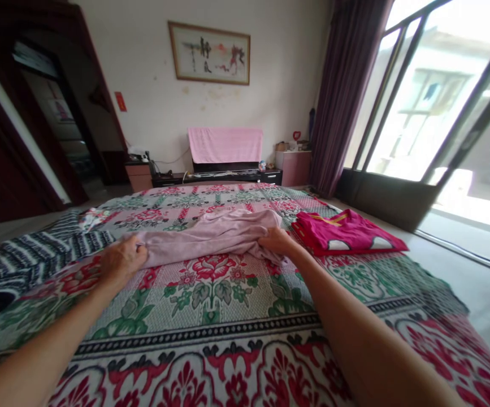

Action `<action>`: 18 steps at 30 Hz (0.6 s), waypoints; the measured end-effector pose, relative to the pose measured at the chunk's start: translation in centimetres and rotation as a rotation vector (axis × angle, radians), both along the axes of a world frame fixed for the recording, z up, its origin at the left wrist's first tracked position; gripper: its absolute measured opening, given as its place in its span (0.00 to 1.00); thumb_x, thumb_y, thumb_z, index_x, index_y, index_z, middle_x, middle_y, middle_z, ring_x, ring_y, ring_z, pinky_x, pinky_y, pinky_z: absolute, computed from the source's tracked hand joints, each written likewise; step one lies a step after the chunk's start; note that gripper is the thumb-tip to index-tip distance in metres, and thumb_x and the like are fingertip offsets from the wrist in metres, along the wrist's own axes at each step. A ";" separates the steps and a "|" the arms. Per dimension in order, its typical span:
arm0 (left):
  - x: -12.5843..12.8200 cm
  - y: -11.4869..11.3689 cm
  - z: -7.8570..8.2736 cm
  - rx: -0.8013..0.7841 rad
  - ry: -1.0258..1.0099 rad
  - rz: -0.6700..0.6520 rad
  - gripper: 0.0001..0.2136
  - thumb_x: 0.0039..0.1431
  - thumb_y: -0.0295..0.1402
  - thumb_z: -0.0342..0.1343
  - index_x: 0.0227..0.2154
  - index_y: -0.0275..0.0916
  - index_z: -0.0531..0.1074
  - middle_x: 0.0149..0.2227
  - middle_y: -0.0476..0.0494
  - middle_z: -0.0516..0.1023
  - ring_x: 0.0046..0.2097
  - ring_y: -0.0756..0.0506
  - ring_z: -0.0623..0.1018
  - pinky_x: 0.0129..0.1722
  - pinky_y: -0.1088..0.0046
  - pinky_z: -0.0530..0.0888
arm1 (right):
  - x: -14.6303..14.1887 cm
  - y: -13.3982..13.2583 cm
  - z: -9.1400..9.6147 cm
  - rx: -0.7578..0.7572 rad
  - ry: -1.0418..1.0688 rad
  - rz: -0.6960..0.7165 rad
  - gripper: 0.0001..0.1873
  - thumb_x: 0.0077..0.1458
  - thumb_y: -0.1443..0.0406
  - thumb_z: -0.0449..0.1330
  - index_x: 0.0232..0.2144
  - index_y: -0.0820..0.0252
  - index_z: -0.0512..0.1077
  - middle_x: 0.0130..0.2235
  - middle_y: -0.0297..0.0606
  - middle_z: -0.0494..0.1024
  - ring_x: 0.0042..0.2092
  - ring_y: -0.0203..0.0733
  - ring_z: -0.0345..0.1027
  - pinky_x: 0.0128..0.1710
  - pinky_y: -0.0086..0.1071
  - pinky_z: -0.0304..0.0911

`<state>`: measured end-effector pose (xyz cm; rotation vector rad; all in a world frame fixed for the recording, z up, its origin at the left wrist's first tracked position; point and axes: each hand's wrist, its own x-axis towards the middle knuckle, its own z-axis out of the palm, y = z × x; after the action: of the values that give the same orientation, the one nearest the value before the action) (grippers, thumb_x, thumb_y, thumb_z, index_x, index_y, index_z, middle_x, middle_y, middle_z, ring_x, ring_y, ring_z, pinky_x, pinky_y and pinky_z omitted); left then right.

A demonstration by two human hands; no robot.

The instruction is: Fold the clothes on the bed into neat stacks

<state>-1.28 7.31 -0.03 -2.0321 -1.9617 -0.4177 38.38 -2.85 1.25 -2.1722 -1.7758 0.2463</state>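
Both sides of the pale pink garment (211,234) are grasped by the left hand (124,257) and right hand (276,242), over the floral bedspread (211,305); uneven pulling could skew it or deepen its creases.

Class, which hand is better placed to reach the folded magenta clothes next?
Probably the right hand: it holds the pale pink garment nearer the folded magenta clothes; the left hand holds the opposite end.

Room over near blanket (211,308); pale garment (198,240) bars the middle, striped cloth (37,251) left, magenta clothes (355,233) right
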 end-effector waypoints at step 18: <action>-0.3 0.0 -0.8 0.063 -0.163 -0.018 0.17 0.58 0.39 0.45 0.42 0.38 0.75 0.31 0.39 0.78 0.35 0.41 0.76 0.33 0.69 0.66 | 0.0 -0.1 -0.4 0.033 0.037 -0.033 0.18 0.49 0.63 0.53 0.37 0.66 0.77 0.25 0.41 0.76 0.30 0.40 0.67 0.26 0.27 0.57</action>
<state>-1.60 7.33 -0.81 -2.0350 -1.9956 -0.6594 38.40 -2.90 0.81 -2.1573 -1.7111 0.2458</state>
